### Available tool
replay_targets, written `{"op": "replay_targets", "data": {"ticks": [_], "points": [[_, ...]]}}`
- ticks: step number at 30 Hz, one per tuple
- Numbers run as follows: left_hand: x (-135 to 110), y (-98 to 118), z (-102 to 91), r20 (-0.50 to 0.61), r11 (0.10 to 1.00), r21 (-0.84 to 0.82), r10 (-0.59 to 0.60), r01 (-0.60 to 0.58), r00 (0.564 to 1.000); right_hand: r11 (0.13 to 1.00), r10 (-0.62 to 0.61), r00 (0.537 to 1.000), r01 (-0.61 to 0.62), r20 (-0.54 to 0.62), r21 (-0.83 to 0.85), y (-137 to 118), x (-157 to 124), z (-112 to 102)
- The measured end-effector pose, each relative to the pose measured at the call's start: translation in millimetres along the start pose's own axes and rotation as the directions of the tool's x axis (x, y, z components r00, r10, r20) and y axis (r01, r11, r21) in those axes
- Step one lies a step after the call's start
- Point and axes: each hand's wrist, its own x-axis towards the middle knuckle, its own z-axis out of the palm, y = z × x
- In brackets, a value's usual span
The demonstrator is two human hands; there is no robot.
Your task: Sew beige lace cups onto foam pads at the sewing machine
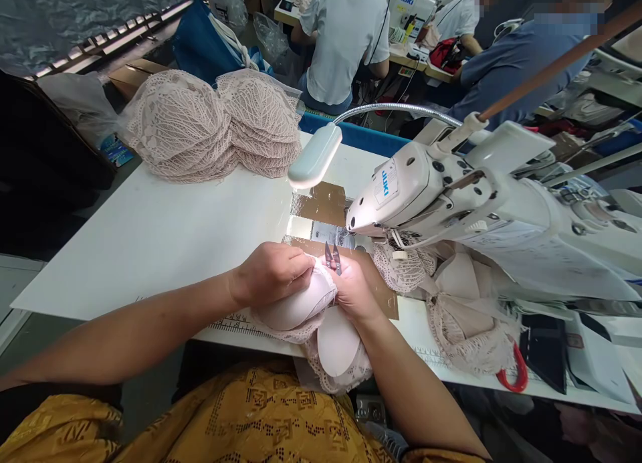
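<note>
My left hand (pixel 271 272) is closed over the top of a pale pink padded bra (pixel 301 306) at the front edge of the white table (pixel 165 229). Its second cup hangs off the edge toward my lap. My right hand (pixel 354 286) grips small metal thread snips (pixel 332 257), whose blades point up beside the bra's lace edge. Both hands press together over the fabric.
A white Juki sewing machine (pixel 451 195) with a gooseneck lamp (pixel 315 156) stands to the right. Sewn bras (pixel 461 302) lie heaped under its arm beside red-handled scissors (pixel 516 376). Two stacks of lace bras (pixel 210 125) sit at the far left. Other people work at machines behind.
</note>
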Motion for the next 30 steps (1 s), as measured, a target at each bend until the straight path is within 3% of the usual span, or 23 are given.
{"op": "replay_targets", "data": {"ticks": [10, 14, 16, 19, 22, 25, 28, 30], "points": [[3, -3, -9.8, -0.074, 0.999, 0.052, 0.014, -0.011, 0.997, 0.963, -0.194, 0.980, 0.180, -0.050, -0.201, -1, -3, -6], [3, -4, -11.0, -0.041, 0.999, 0.031, 0.011, -0.010, 0.999, 0.865, -0.300, 0.953, 0.252, -0.044, -0.434, -5, -2, -10], [2, -7, -9.0, 0.039, 0.998, -0.024, -0.059, 0.060, 0.998, 0.784, -0.327, 0.945, 0.262, -0.017, -0.562, -12, -5, -17], [1, -14, -3.8, 0.237, 0.975, -0.122, -0.154, 0.187, 0.959, 0.665, -0.257, 0.966, 0.158, -0.025, -0.730, -23, -20, -37], [-1, -19, 1.3, 0.376, 0.965, -0.205, -0.074, 0.161, 0.924, 0.562, -0.069, 0.996, -0.009, -0.058, -0.827, -26, -42, -56], [-2, -18, 5.1, 0.370, 0.952, -0.302, 0.061, 0.058, 0.927, 0.507, 0.039, 0.998, -0.068, -0.055, -0.859, -18, -60, -63], [0, -13, 4.2, 0.331, 0.929, -0.369, 0.142, -0.011, 0.933, 0.489, -0.004, 1.000, -0.010, -0.013, -0.872, -10, -67, -62], [1, -10, -3.6, 0.374, 0.941, -0.338, 0.109, 0.026, 0.921, 0.493, -0.080, 0.997, 0.035, -0.005, -0.869, -10, -67, -60]]}}
